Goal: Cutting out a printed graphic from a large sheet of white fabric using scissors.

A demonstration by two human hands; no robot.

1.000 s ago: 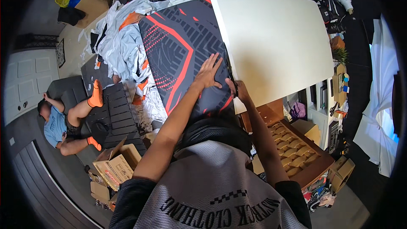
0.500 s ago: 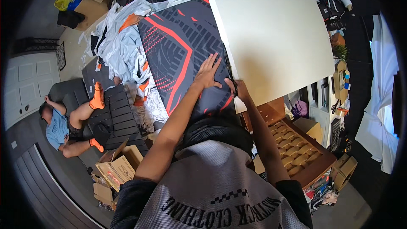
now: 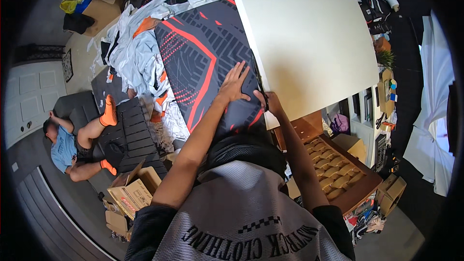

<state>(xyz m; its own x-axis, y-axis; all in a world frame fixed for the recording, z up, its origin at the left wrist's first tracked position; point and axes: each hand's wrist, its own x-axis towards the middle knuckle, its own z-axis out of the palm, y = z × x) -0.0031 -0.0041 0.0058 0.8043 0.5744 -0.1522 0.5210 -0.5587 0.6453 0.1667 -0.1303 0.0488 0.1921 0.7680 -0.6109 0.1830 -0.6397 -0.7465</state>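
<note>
Clearly the left hand (image 3: 235, 84) lies spread flat on the dark red-lined sheet (image 3: 203, 63) at 12 o'clock; the right hand (image 3: 270, 104) grips a dark blade (image 3: 257, 79) along the white board (image 3: 309, 48). Better press firmly and cut steadily.

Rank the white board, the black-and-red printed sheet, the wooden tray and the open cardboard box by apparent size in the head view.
1. white board
2. black-and-red printed sheet, nearly as large
3. wooden tray
4. open cardboard box, farther away, so unsure

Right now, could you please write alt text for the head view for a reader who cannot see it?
A person's left hand presses flat on a black sheet with red lines, while the right hand sits at its edge beside a white board. Another person lies on the floor.
</note>
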